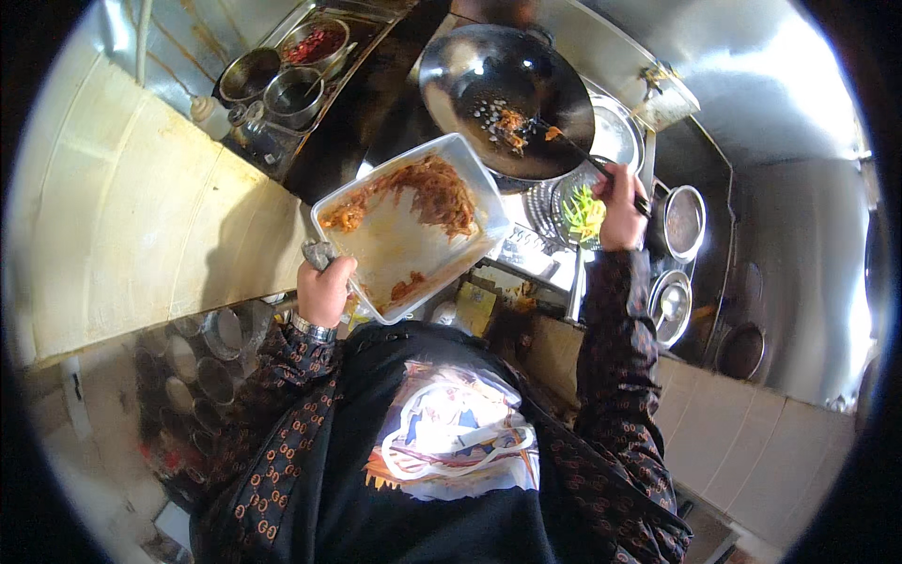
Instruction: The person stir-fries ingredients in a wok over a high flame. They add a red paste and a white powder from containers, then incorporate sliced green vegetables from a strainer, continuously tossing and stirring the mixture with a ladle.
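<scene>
My left fingers point(338, 268), on my left hand point(323, 293), are closed on the near-left part of the tub point(404, 246), beside a grey wad point(320, 254) that may be a rag. My right hand point(620, 214) is curled round the dark handle of a utensil point(576, 147) whose far end reaches into the wok point(460, 86).

The tub is in front of my belly, held up by its left end. From my left fingers it lies to the right and ahead, its long axis slanting away from me toward the far right, so its far-right corner sits by the near rim of the wok; I cannot tell whether they touch. My left hand is the nearer one to the tub, my right the nearer to the wok.

Inside the tub, reddish-brown food point(437, 193) is heaped along the far side, with a small patch near the corner closest to me. The wok, ahead and right, holds a smaller clump point(510, 127) of similar colour.

Further out, green strips point(584, 212) sit just left of my right hand. A strainer point(684, 222) and a pan point(659, 290) are to its right. Far left stand three pots point(249, 75), one with red bits point(316, 44) in it.
</scene>
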The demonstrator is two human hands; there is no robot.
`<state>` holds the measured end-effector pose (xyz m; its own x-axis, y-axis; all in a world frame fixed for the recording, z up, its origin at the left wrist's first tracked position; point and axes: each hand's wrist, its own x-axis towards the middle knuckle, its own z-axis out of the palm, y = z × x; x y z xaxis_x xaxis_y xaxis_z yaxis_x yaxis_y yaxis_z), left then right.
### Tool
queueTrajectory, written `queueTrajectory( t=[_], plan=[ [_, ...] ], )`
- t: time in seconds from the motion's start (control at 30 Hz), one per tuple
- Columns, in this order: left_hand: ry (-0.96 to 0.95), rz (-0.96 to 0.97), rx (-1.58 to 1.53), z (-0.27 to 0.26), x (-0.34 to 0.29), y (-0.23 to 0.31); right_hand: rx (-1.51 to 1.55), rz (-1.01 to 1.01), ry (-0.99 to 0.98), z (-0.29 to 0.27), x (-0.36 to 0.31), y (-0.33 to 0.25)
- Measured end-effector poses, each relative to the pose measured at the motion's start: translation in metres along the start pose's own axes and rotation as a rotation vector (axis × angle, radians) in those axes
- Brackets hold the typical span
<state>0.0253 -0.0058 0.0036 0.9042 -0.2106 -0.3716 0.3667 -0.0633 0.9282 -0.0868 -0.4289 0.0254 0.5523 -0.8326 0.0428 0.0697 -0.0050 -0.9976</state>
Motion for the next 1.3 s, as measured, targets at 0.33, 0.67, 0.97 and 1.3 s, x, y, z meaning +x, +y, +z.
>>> queueTrajectory(
  t=[0.33, 0.67, 0.97, 1.3],
  plan=[
    [-0.650, 0.124, -0.007, 0.092, -0.021, 0.042, 0.250, 0.191, 0.481, -0.004, -0.262, -0.044],
    [-1.505, -0.074, 0.230, 0.215, -0.169, 0.007, 0.187, 0.309, 0.826, -0.074, -0.461, -0.086],
    [-2.205, -0.074, 0.931, 0.228, -0.373, -0.034, 0.585, 0.310, 1.329, -0.093, -0.657, -0.071],
    [-1.887, 0.036, 1.116, 0.204, -0.264, 0.006, 0.220, 0.845, 1.484, -0.212, -0.905, 0.013]
  ],
)
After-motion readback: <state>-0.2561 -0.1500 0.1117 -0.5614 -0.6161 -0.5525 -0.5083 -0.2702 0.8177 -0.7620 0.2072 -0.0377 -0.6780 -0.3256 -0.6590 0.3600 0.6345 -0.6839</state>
